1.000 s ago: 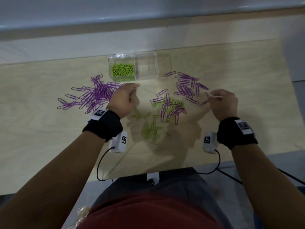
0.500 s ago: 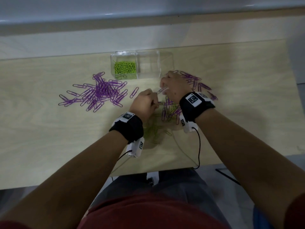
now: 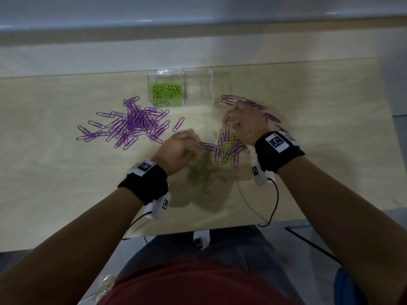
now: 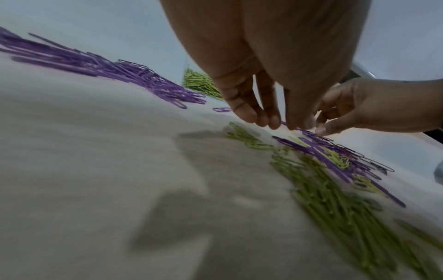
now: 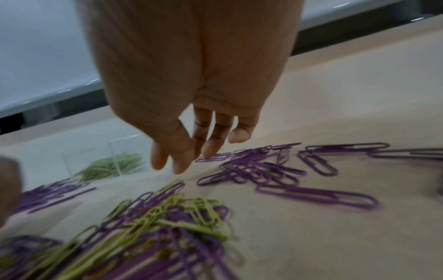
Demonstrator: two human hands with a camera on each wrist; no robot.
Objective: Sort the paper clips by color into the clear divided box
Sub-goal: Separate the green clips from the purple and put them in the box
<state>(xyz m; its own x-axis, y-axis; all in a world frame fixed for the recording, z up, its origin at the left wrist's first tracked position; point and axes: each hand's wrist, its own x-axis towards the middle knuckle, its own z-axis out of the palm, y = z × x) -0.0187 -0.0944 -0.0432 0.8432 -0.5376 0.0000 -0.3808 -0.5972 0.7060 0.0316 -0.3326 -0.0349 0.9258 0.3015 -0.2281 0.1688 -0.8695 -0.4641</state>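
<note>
Nearest the person, a loose scatter of green paper clips (image 3: 201, 172) lies on the pale wood tabletop (image 3: 55, 183), partly in the hands' shadow.

Just beyond it, the left hand (image 3: 179, 149) hovers low over the clips, wrist in a black band (image 3: 144, 183). Fingers point down and close together, tips at a purple clip (image 3: 208, 146) on the near edge of the mixed pile; whether they pinch it cannot be told from these views.

Mixed pile (image 3: 229, 146) of purple and green clips sits between the two hands, tangled together.

Right hand (image 3: 244, 123) above the far right of that pile, fingers (image 5: 210, 144) hanging straight and slightly spread, tips off the surface, holding nothing.

Behind and right of the right hand, an arc of purple clips (image 3: 230, 99), partly hidden by the hand.

Far left, well apart from the hands: large heap of purple clips (image 3: 132, 122), all one colour.

Farthest back, the clear divided box (image 3: 189, 73) stands on the tabletop. Its left compartment holds green clips (image 3: 167, 92). The compartment beside it shows only clear walls.
</note>
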